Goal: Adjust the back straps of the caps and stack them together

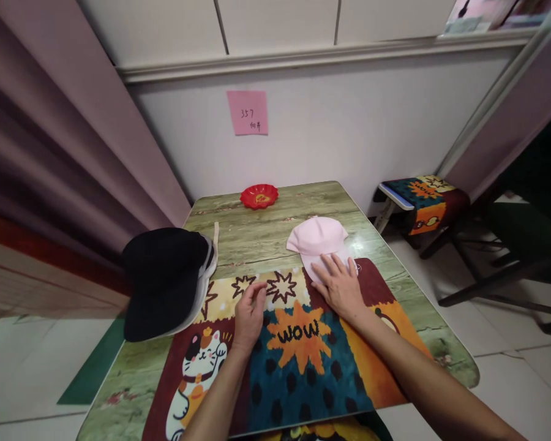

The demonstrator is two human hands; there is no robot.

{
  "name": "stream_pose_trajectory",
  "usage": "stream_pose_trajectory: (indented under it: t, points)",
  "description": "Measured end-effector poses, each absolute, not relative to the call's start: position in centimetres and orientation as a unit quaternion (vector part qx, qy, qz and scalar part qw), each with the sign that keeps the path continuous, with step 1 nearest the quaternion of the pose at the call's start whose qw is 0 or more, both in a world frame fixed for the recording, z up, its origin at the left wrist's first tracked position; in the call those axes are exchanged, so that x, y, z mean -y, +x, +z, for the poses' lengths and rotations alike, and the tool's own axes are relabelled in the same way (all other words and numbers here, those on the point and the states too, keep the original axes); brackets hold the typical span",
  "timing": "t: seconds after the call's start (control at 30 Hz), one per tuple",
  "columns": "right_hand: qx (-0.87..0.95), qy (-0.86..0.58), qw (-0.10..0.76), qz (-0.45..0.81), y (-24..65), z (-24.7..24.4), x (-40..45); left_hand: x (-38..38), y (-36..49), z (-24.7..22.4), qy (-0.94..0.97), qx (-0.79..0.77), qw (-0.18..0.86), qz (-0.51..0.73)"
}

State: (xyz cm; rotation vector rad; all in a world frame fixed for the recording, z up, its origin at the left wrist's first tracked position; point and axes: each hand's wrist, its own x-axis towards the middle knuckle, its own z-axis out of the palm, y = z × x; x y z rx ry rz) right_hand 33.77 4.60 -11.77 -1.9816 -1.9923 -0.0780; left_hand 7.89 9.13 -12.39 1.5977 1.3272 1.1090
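A pink cap [319,236] is set on the right half of the table [239,236], its crown turned toward the far edge and its brim laid over the far edge of a printed mat [287,392]. The brim is covered by the right hand [342,285], spread fairly flat; no pinch is made on it. The left hand [250,315] is held above the mat with fingers loosely curled and a narrow gap at the thumb; nothing is seen gripped.

The left edge of the table is crowded by a dark cap [163,278], by which that edge is overhung; a pale layer with a light strap [216,239] is seen beneath it. A red scalloped dish [259,196] is placed near the middle of the far edge, with a pink note [248,113] stuck to the wall [174,110] above. Open room is left between the two caps, beyond the mat, and along the right edge. The near right corner is rounded and bare.

The top is finished in glossy green wood grain. The mat is patterned with a cat, starbursts and "WOW". Soft folds are formed by the mauve curtain [96,110].
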Motion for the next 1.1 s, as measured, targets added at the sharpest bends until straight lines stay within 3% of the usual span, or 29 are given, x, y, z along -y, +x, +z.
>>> stream_pose_trajectory:
  t: [0.43, 0.73, 0.83, 0.9, 1.0, 1.1]
  points:
    - [0.543, -0.827, 0.138, -0.046, 38.1, -13.3, -13.3, -9.2, 8.0, -12.5, 0.649, -0.506, 0.374, 0.427]
    - [0.512, -0.839, 0.178, -0.058, 38.8, -13.7, -14.3, -9.1, 7.6, -13.3, 0.657, -0.489, 0.377, 0.432]
    - [0.527, -0.806, 0.253, -0.093, 36.7, -13.5, -13.3, -9.2, 7.6, -13.5, 0.663, -0.483, 0.367, 0.439]
    - [0.544, -0.758, 0.354, -0.06, 34.2, -13.5, -13.0, -9.2, 7.7, -13.6, 0.666, -0.481, 0.359, 0.443]
    - [0.486, -0.65, 0.568, 0.136, 29.9, -14.1, -13.4, -9.1, 7.8, -13.5, 0.671, -0.48, 0.346, 0.447]
    - [0.38, -0.578, 0.668, 0.276, 26.4, -15.2, -14.0, -8.6, 7.8, -13.5, 0.667, -0.477, 0.346, 0.456]
